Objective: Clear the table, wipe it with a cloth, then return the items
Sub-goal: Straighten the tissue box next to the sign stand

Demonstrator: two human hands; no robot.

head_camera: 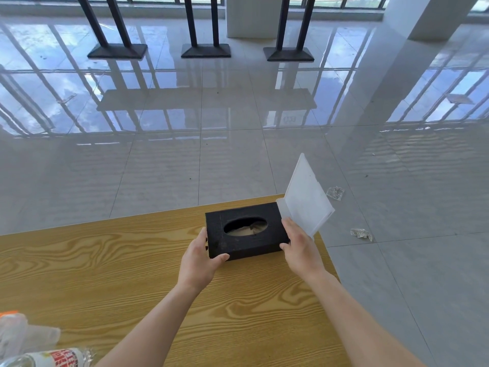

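A black tissue box point(244, 245) with an oval opening lies near the far right corner of the wooden table point(105, 274). My left hand point(201, 256) grips its near left corner, thumb on the front face. My right hand point(299, 245) is at the box's right end, fingers touching it, and it also holds a translucent white plastic case point(307, 197) that stands open and tilted upward beside the box.
A clear plastic bottle with a red label point(50, 357) and a crumpled clear bag point(23, 333) lie at the table's near left corner. Scraps of clear wrapper point(361, 233) lie on the glossy tiled floor to the right. Black stand bases point(205, 50) are far ahead.
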